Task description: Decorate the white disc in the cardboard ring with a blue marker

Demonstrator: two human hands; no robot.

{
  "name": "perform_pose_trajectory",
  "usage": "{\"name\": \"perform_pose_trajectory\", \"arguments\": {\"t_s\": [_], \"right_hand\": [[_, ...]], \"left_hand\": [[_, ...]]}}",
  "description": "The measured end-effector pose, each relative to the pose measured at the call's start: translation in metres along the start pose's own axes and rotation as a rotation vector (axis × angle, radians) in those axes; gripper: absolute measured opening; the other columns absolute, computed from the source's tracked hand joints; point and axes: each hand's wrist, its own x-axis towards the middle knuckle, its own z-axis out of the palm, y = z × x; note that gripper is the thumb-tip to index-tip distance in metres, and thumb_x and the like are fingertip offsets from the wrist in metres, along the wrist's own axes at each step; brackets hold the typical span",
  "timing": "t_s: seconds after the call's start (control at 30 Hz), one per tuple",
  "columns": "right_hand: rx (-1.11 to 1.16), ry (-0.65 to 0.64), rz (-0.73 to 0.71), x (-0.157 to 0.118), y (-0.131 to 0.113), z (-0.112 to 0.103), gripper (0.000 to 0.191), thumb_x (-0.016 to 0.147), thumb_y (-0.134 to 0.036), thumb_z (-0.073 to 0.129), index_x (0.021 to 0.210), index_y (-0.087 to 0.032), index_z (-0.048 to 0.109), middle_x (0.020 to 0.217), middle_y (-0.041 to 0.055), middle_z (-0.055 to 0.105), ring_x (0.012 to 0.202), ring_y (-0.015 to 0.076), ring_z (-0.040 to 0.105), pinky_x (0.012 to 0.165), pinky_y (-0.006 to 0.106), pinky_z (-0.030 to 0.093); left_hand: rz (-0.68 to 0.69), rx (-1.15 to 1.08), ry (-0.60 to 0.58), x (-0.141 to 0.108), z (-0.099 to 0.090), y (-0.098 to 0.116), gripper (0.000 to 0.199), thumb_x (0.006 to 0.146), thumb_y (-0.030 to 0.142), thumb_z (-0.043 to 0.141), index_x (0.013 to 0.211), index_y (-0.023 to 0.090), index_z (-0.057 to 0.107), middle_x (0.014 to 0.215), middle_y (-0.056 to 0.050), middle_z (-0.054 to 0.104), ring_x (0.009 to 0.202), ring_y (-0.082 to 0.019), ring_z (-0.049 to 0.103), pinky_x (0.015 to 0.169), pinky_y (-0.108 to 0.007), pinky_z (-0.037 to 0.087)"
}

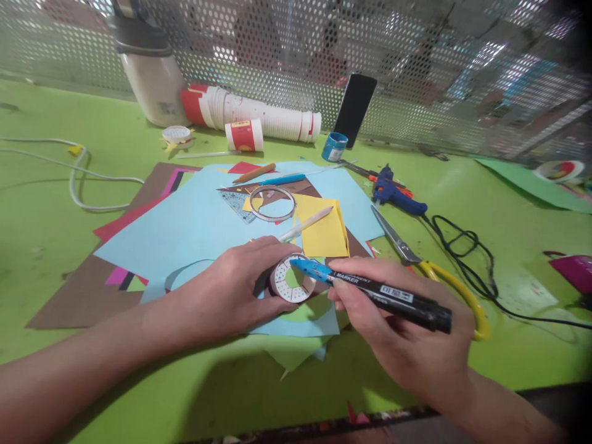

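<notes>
My left hand (250,277) is closed around the side of a small round white piece (283,280), its thumb and fingers gripping the rim. Lines divide its white ring into sections, several bearing blue dots, around a green centre. In my right hand (407,327) is a black permanent marker (379,295) with a blue front end. Its tip meets or hovers just over the upper part of the ring; I cannot tell which. Beneath both hands lie light blue paper sheets (185,228). Just beyond them are a white pencil (308,223) and a folded yellow paper (326,237).
Right of my hands are yellow-handled scissors (402,246) and a blue glue gun (393,194) with a black cord. A clear ring (272,203) lies ahead. Farther back stand a phone (355,108), a blue jar (335,147), stacked paper cups (268,117) and a large bottle (152,80).
</notes>
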Motion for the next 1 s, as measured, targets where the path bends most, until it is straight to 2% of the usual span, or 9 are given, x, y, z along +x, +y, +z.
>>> {"name": "perform_pose_trajectory", "arguments": {"t_s": [0.2,0.33,0.47,0.57,0.73,1.0], "right_hand": [[-0.086,0.010,-0.149,-0.0024,0.0024,0.0006,0.018,0.080,-0.012,0.073,0.097,-0.018,0.070,0.085,-0.0010,0.076,0.077,0.0095,0.071,0.075,0.015,0.056],[-0.111,0.027,-0.194,-0.0014,0.0037,0.0014,0.017,0.081,-0.014,0.074,0.097,-0.017,0.070,0.079,-0.0007,0.074,0.076,0.0108,0.071,0.071,0.016,0.055],[-0.116,0.026,-0.188,0.0006,0.0030,0.0010,0.015,0.081,-0.014,0.074,0.095,-0.016,0.070,0.076,-0.0011,0.073,0.070,0.0092,0.069,0.065,0.016,0.054],[-0.062,0.042,-0.143,-0.0012,0.0019,-0.0012,0.018,0.080,-0.012,0.074,0.098,-0.017,0.072,0.080,-0.0013,0.075,0.067,0.0081,0.068,0.064,0.017,0.055],[0.007,0.176,-0.077,-0.0045,0.0009,-0.0040,0.019,0.080,-0.010,0.071,0.098,-0.015,0.074,0.082,0.0004,0.075,0.068,0.0111,0.070,0.067,0.024,0.058],[-0.004,0.112,-0.040,0.0003,-0.0034,-0.0016,0.015,0.081,-0.010,0.069,0.094,-0.017,0.072,0.076,-0.0047,0.072,0.059,0.0039,0.066,0.060,0.012,0.053]], "left_hand": [[0.038,0.011,0.016,0.0025,0.0005,-0.0011,0.031,0.087,0.033,0.065,0.113,0.017,0.065,0.104,-0.007,0.071,0.094,-0.020,0.067,0.078,-0.028,0.051],[0.023,0.028,-0.006,0.0002,0.0002,-0.0014,0.033,0.085,0.028,0.066,0.116,0.017,0.064,0.105,-0.008,0.070,0.095,-0.020,0.067,0.078,-0.028,0.051],[0.007,0.026,-0.011,0.0000,0.0004,-0.0010,0.032,0.086,0.029,0.066,0.116,0.019,0.063,0.108,-0.007,0.069,0.098,-0.021,0.066,0.082,-0.029,0.051],[-0.010,0.010,-0.016,0.0019,-0.0004,0.0005,0.032,0.086,0.030,0.066,0.116,0.019,0.064,0.107,-0.005,0.070,0.097,-0.020,0.065,0.083,-0.029,0.051],[-0.067,-0.015,-0.001,0.0036,-0.0024,0.0046,0.036,0.085,0.034,0.068,0.117,0.018,0.064,0.103,-0.004,0.071,0.091,-0.018,0.066,0.080,-0.028,0.051],[-0.081,-0.038,0.002,0.0015,-0.0014,0.0034,0.038,0.085,0.036,0.068,0.118,0.018,0.064,0.106,-0.005,0.072,0.094,-0.020,0.067,0.083,-0.030,0.052]]}}
